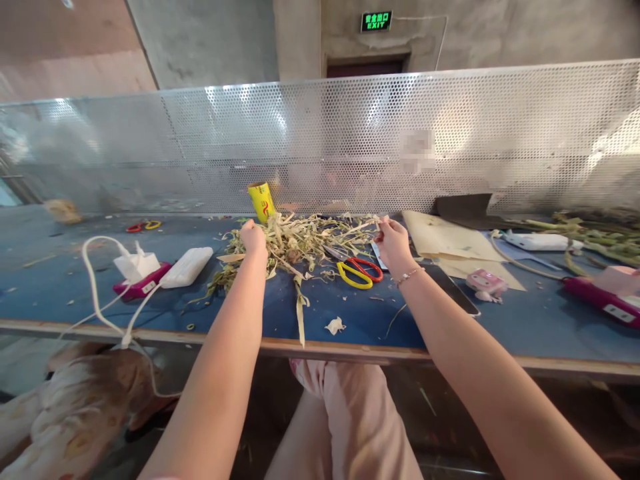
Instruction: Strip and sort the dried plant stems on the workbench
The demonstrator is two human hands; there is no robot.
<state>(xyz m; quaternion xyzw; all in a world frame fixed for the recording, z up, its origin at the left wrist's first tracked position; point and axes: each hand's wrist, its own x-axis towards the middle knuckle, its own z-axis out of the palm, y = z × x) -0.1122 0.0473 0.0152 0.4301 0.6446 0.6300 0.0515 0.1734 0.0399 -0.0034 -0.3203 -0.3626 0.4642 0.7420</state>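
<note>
A loose heap of dry, pale green and tan plant scraps (300, 243) lies on the blue tabletop. At its left edge is my left hand (253, 238), fingers curled closed; what they hold, if anything, is hidden. My right hand (391, 241) pinches the end of a pale dry strip (367, 225) at the heap's right side. Scissors with red and yellow handles (361, 273) lie between my arms, their blades toward the heap. Behind the heap stands a yellow tube (261, 202).
To the left are a white power bank (187, 267) and a purple power strip (145, 281) with cables. A dark phone (453, 290), a pink toy (487, 285) and brown paper (450, 237) lie right. A perforated metal panel (300, 147) runs behind the table.
</note>
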